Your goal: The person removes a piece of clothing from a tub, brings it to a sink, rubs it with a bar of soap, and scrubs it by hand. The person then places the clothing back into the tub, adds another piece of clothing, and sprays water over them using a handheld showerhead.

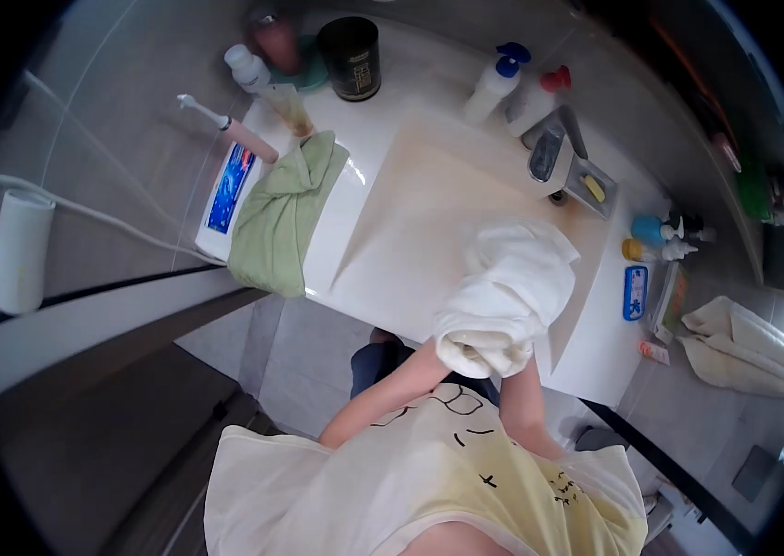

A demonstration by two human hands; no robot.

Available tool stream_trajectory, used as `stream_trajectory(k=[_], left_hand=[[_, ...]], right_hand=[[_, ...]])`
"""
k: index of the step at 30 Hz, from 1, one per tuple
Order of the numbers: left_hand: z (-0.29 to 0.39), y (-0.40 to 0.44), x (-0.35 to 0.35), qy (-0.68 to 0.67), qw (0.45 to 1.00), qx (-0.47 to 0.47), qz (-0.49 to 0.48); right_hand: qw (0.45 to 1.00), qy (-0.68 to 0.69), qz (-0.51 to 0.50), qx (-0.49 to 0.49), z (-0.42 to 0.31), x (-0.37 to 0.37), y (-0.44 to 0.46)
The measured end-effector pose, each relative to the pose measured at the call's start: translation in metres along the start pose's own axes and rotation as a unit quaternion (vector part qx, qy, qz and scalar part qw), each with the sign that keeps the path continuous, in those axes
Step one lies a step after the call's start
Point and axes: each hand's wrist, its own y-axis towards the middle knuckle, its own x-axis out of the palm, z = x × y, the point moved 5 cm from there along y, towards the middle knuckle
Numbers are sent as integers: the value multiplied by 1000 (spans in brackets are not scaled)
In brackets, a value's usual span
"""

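Observation:
A bundled white cloth [503,296] hangs over the front part of the sink basin [406,213]. Both of my forearms reach into its near, open end, where the fabric is rolled into thick folds. My left forearm [390,394] enters from the left and my right forearm [524,408] from below right. The cloth covers both my left hand and my right hand, so their fingers do not show. Beyond the cloth stands the metal faucet [547,153], with a yellow piece of soap [593,189] on a tray beside it.
Left on the counter lie a green towel [290,218] and a blue box [231,190], near a pink electric toothbrush [248,139]. A black canister [350,60] and two pump bottles [494,88] line the back. Small bottles [656,230] and a beige towel [744,347] are at right.

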Motion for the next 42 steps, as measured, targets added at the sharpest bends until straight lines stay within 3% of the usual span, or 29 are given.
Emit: stream_trajectory(k=[3, 5, 7, 9, 10, 13, 16, 19, 20, 23, 25, 26, 27, 28, 29, 30, 33, 34, 35, 38, 42], left_hand=[[14, 13, 16, 84, 992, 84, 33], [14, 32, 30, 135, 979, 148, 49], [14, 36, 38, 162, 969, 176, 61], [16, 34, 42, 180, 963, 189, 65], [18, 32, 45, 186, 961, 193, 67], [24, 27, 56, 207, 953, 210, 67], [35, 26, 70, 229, 946, 217, 72], [53, 32, 75, 247, 944, 200, 87], [50, 35, 73, 184, 965, 165, 86], [25, 51, 58, 169, 963, 203, 59], [35, 56, 51, 94, 931, 353, -8], [29, 61, 44, -83, 960, 266, 8], [18, 63, 42, -259, 951, 166, 24], [11, 61, 43, -422, 904, 59, 40], [12, 56, 48, -567, 820, -50, 54], [27, 46, 49, -549, 834, -36, 38], [14, 49, 41, -477, 872, -41, 105], [6, 46, 40, -421, 883, -73, 195], [-1, 49, 36, -362, 904, -57, 222], [-15, 52, 23, -195, 932, -46, 301], [-54, 64, 8, -194, 926, -154, 284]], right_hand=[[996, 62, -33, 64, -12, -9, 19], [994, -2, -75, 78, -23, -13, 31], [972, -166, -154, 60, -38, -12, 39], [901, -363, -237, 12, -54, -1, 38], [870, -410, -270, 36, -61, 40, 17], [703, -523, -482, -29, -63, 80, -7], [593, -625, -467, -199, -65, 118, -49], [615, -628, -416, -235, -61, 108, -42], [633, -615, -397, -251, -59, 104, -37], [708, -570, -322, -266, -53, 85, -25], [772, -531, -251, -241, -53, 77, -16], [785, -524, -198, -263, -55, 76, -18], [776, -530, -170, -296, -59, 74, -18], [765, -533, -144, -330, -60, 72, -15], [753, -535, -119, -363, -60, 70, -12], [716, -555, -129, -404, -59, 72, -13], [601, -609, -162, -492, -54, 76, -27], [567, -623, -181, -509, -50, 80, -36], [531, -634, -198, -526, -46, 86, -44], [498, -619, -295, -531, -41, 106, -72], [408, -632, -423, -506, -36, 120, -91]])
